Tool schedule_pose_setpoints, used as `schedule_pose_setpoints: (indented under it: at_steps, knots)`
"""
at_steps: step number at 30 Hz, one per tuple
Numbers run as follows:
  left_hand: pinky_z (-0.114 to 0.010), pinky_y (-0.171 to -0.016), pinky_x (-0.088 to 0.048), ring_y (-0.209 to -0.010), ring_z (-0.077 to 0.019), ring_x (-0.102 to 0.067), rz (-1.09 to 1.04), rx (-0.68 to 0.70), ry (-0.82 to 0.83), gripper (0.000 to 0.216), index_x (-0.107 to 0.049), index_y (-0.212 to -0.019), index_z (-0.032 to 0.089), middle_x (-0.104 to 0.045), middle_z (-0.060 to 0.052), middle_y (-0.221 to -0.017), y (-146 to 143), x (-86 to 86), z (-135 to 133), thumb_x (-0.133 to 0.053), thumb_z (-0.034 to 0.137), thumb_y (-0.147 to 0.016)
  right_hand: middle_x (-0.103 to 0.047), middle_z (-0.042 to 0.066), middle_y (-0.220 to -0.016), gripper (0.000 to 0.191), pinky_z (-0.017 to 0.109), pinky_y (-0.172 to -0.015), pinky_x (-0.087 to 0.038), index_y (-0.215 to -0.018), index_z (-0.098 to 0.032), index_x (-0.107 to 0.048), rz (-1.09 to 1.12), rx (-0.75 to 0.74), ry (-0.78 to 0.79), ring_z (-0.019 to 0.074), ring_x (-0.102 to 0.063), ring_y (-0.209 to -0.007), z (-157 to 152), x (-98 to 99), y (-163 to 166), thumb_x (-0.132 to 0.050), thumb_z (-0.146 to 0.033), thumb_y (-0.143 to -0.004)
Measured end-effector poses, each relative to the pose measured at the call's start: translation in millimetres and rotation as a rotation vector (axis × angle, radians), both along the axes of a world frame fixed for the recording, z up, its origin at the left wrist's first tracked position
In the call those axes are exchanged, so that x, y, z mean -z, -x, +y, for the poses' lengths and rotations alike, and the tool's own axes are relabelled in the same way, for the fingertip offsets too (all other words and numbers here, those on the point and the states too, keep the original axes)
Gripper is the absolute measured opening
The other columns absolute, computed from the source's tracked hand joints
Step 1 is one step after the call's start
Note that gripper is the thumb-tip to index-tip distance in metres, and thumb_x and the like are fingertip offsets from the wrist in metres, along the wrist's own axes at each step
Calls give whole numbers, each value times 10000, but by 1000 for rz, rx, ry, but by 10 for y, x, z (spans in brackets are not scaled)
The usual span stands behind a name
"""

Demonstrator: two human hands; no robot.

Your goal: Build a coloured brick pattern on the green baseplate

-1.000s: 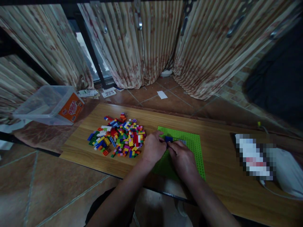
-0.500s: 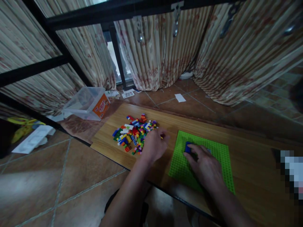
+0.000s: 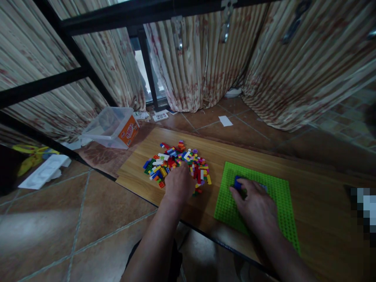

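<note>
Over the near side of a loose pile of coloured building bricks [image 3: 202, 172] is my left hand [image 3: 179, 183], its fingertips down among the pieces. The back of the hand hides those fingers and anything between them. To the right, a green studded baseplate [image 3: 279, 203] lies on the wooden board. Above it my right hand [image 3: 258, 199] pinches a blue brick [image 3: 237, 182] between thumb and fingers, near the plate's left side. A small greyish-blue piece [image 3: 263, 187] shows partly behind that hand.
A clear plastic box [image 3: 108, 127] with an orange label stands past the board's far left end. The wooden board [image 3: 317, 203] has its near edge above a tiled floor. White moulded packaging [image 3: 45, 172] and a white paper [image 3: 225, 121] lie on the floor.
My left hand has moved left, from the pile's right edge in over the bricks, uncovering the pieces on the right. My right hand stays at the baseplate with the blue brick.
</note>
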State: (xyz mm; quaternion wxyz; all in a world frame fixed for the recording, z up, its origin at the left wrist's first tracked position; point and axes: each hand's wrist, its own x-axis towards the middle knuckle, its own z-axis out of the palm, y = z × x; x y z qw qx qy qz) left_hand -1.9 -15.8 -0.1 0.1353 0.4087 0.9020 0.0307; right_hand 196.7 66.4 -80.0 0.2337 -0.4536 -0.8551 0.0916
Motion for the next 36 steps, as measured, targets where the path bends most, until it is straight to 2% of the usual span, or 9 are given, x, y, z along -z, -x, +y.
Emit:
schedule_pose_setpoints:
  at_steps: [6,11,16,19,23,26,31,33,36]
  knots:
    - [-375,-722,-506,-925,-327,-700,-7,-6,-39,264,-601,-1078,146,-732,-153,-948,9,22,-3,-513,138,-830,-704,111,-925,323,389,-763,-522,-1043,-168,-664,55,18,29,263,-658,-826,17,-7,19,-505,-410,-898]
    - [-331,-704,-465,-830,-262,-682,-72,24,-158,242,-627,-1031,151,-718,-110,-868,126,-33,-48,-524,133,-813,-702,129,-915,332,391,-768,-527,-1017,-137,-683,93,36,40,261,-661,-809,11,11,68,-490,-366,-875]
    - [-258,-587,-425,-681,-173,-622,-442,153,-319,272,-649,-1062,164,-684,-31,-795,191,-85,-81,-546,206,-815,-709,123,-873,327,392,-762,-528,-979,-134,-709,162,63,64,253,-665,-772,16,5,113,-488,-329,-839]
    - [-235,-630,-455,-757,-160,-642,-633,301,-370,292,-677,-1072,179,-704,-19,-867,80,-45,-32,-546,214,-813,-724,114,-904,324,394,-787,-522,-970,-158,-730,230,57,126,244,-671,-794,22,-37,99,-491,-320,-824]
    - [-231,-697,-486,-814,-159,-660,-687,406,-358,286,-706,-1009,186,-726,-13,-888,-191,50,105,-487,157,-828,-724,83,-923,362,374,-743,-514,-1080,-179,-722,408,105,364,217,-659,-770,43,-133,5,-578,-359,-800]
    - [-251,-776,-509,-891,-175,-678,-646,431,-341,310,-699,-1054,189,-741,-33,-987,-389,130,196,-476,142,-845,-690,29,-843,384,334,-678,-500,-1123,-215,-709,682,154,566,180,-617,-713,83,-221,-97,-650,-368,-776]
    - [-307,-852,-521,-951,-217,-685,-370,381,-324,345,-650,-1180,162,-722,-97,-1074,-647,265,284,-505,164,-867,-637,-13,-771,260,240,-562,-477,-972,-233,-728,1280,198,1009,113,-551,-618,203,-388,-261,-700,-308,-724]
    - [-317,-856,-526,-952,-225,-690,-292,380,-311,349,-628,-1209,155,-710,-109,-1093,-728,304,318,-493,176,-888,-633,-11,-760,189,212,-553,-484,-909,-218,-727,1412,196,1159,99,-552,-616,255,-445,-323,-674,-271,-735]
    - [-329,-839,-534,-945,-238,-700,-218,370,-272,360,-596,-1245,149,-701,-113,-1110,-820,337,372,-485,192,-905,-651,1,-778,141,197,-533,-491,-861,-206,-714,1498,204,1292,92,-559,-608,308,-496,-392,-630,-275,-772]
